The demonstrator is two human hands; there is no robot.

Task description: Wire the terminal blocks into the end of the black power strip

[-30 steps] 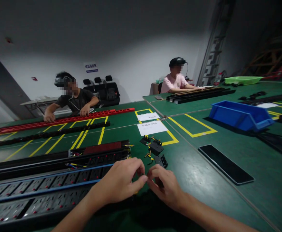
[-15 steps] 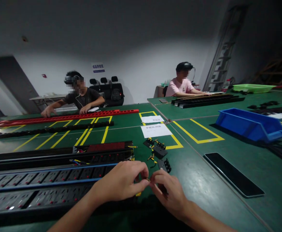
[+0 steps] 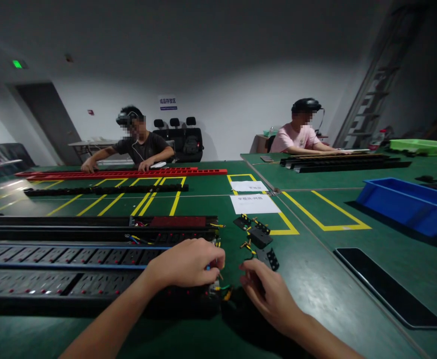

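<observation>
My left hand point(image 3: 188, 264) is closed in a pinch on a small thin piece too small to name, over the right ends of the long black socket strips point(image 3: 102, 284). Yellow and green wires point(image 3: 224, 290) stick out at the strip end just below it. My right hand point(image 3: 267, 294) hovers to the right with its fingers curled, near the black brackets point(image 3: 269, 258); whether anything is in it cannot be seen. Small brass-coloured pieces point(image 3: 247, 245) lie beside a black block point(image 3: 259, 237) beyond my hands.
A dark phone point(image 3: 388, 289) and a blue bin point(image 3: 409, 204) are on the right. White papers point(image 3: 256, 204) lie mid-table. Red rails point(image 3: 128, 173) and black rails point(image 3: 334, 162) are farther back, where two people sit working.
My hands, together before, have moved apart, my left hand to the strip ends. The view has turned left, so the surroundings appear farther right.
</observation>
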